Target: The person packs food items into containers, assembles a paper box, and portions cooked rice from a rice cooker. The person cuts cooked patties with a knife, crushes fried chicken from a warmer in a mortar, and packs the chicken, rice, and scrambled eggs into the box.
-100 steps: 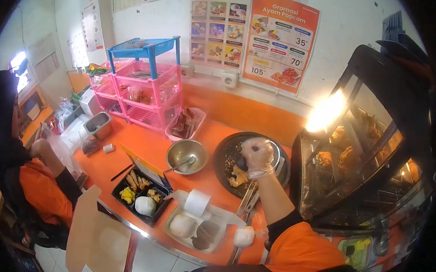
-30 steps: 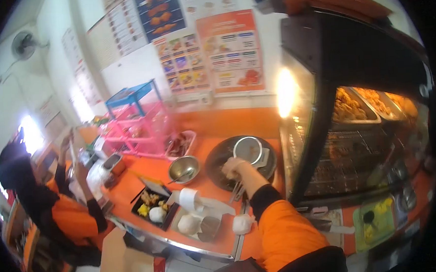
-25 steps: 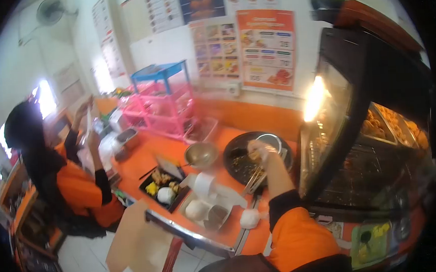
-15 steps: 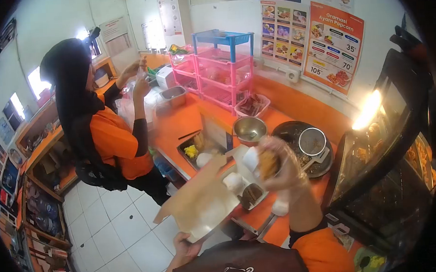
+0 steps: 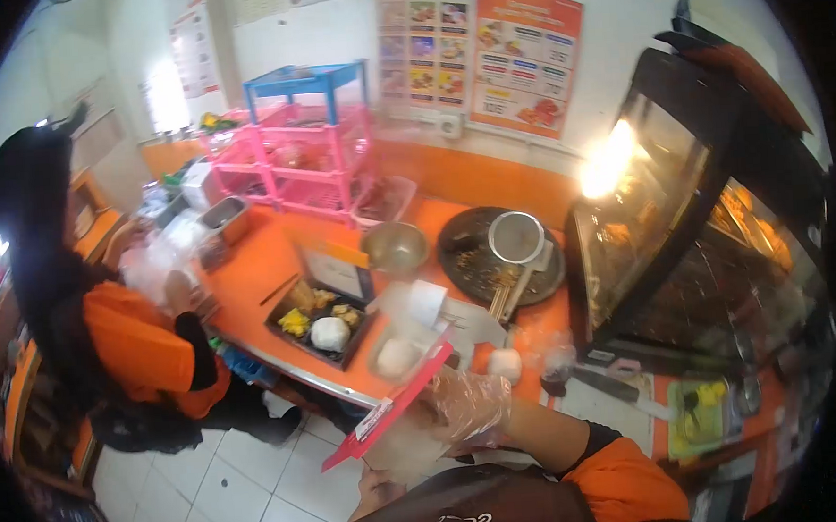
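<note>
My left hand [image 5: 380, 490] grips the lower edge of a paper box [image 5: 401, 443], whose red flap [image 5: 388, 416] is tilted up. My right hand [image 5: 468, 405], in a clear plastic glove, is at the box's opening with its fingers hidden; whether it holds food cannot be made out. Behind them on the orange counter [image 5: 253, 279] are a black tray [image 5: 279, 317] of rice, yellow food and chicken pieces, and a white open box [image 5: 399, 355] with a wrapped rice ball. A round black pan [image 5: 455, 250] holds a sieve [image 5: 516, 238], tongs [image 5: 499, 302] and crumbs.
A co-worker [image 5: 143, 342] stands at the left, hands on plastic bags. Pink and blue racks [image 5: 309, 163] and a metal bowl [image 5: 396, 249] stand on the counter. The lit glass display case [image 5: 660, 192] is at the right, near a green tray [image 5: 696, 417]. White floor tiles show below.
The gloved right hand has gone from the pan, carrying a brown food piece, to the box. The box has turned, showing its red flap. The co-worker's hands have lowered. The view has shifted.
</note>
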{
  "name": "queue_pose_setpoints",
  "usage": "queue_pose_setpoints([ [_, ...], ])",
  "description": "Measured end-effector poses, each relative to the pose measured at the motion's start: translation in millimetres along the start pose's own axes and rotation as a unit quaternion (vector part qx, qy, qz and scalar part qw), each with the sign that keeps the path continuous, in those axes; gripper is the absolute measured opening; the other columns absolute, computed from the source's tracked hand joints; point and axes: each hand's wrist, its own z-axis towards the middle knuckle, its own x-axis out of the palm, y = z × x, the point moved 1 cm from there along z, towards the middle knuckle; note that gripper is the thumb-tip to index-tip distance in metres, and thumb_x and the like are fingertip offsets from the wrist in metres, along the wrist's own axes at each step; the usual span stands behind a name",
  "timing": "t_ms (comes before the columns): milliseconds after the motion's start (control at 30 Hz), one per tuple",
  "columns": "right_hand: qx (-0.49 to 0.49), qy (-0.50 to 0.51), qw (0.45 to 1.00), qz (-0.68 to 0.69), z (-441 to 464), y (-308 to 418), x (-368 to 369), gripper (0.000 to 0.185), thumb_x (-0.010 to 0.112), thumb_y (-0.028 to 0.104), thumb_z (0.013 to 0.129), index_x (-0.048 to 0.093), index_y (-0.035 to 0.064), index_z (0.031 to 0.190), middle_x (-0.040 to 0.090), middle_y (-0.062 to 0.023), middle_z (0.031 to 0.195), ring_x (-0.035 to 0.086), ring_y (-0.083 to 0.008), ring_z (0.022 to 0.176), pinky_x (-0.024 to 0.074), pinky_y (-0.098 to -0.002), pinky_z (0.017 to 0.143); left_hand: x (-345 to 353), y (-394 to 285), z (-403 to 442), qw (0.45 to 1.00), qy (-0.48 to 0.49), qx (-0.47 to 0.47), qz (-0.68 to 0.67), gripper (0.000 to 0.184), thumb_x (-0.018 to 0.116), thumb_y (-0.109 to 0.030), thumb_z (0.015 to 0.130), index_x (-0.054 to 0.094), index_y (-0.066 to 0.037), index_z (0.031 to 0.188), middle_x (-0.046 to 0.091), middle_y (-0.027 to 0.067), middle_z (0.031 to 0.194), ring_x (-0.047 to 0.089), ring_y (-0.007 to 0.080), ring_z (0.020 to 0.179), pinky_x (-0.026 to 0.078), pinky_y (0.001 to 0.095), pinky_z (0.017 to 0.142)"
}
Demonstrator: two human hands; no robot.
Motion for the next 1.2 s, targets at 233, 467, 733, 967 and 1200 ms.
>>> queue_pose_setpoints([
  [233, -0.041, -0.015, 0.995, -0.089, -47.1, -19.6, 12.4, 0.03, 0.06, 0.007, 0.076, 0.06, 0.0047, 0.106, 0.054, -0.0161, 0.106, 0.054, -0.0336, 0.101, 0.0471, -0.0422, 0.084, 73.9, -4.8, -9.3, 0.996, -0.047, -0.069, 0.022, 0.063, 0.053, -0.009, 0.064, 0.043, -0.003, 0.126, 0.054, 0.0124, 0.115, 0.053, 0.0257, 0.107, 0.043, 0.0401, 0.09],
  [467, -0.07, 0.001, 0.984, -0.161, -122.0, -37.5, 0.0, 0.029, 0.063, 0.017, 0.075, 0.062, 0.0048, 0.101, 0.059, -0.0093, 0.101, 0.057, -0.0262, 0.097, 0.0485, -0.0367, 0.082, 69.3, 22.6, -43.3, 0.987, -0.081, -0.116, 0.074, 0.059, 0.054, -0.013, 0.064, 0.046, -0.001, 0.121, 0.057, 0.0117, 0.107, 0.057, 0.0253, 0.095, 0.05, 0.0332, 0.07],
  [733, 0.026, -0.164, 0.982, -0.093, -269.0, -49.4, -75.7, 0.033, 0.058, 0.017, 0.077, 0.06, 0.0067, 0.109, 0.059, -0.007, 0.114, 0.055, -0.0241, 0.105, 0.0445, -0.0386, 0.088, 83.2, 100.5, -49.4, 0.971, -0.147, -0.113, 0.151, 0.047, 0.056, -0.014, 0.065, 0.049, 0.0, 0.109, 0.058, 0.012, 0.099, 0.058, 0.025, 0.089, 0.049, 0.0338, 0.066],
  [967, 0.241, -0.269, 0.793, -0.49, -441.2, -42.6, -185.3, 0.029, 0.06, 0.008, 0.071, 0.064, 0.0031, 0.099, 0.062, -0.0093, 0.107, 0.058, -0.0253, 0.098, 0.0476, -0.0388, 0.082, 72.8, 167.6, -28.4, 0.958, -0.119, -0.151, 0.212, 0.035, 0.056, -0.015, 0.065, 0.051, 0.0, 0.096, 0.058, 0.0125, 0.092, 0.058, 0.0252, 0.084, 0.049, 0.0354, 0.065],
  [1200, 0.71, -0.096, 0.64, -0.278, -598.1, -92.9, -276.4, 0.059, 0.056, 0.007, 0.075, 0.041, 0.009, 0.132, 0.055, -0.0187, 0.119, 0.053, -0.0336, 0.11, 0.0441, -0.0404, 0.09, 66.0, 242.1, -3.7, 0.948, -0.084, -0.167, 0.256, 0.025, 0.057, -0.015, 0.066, 0.054, 0.001, 0.084, 0.059, 0.013, 0.084, 0.058, 0.0253, 0.079, 0.048, 0.037, 0.065],
])
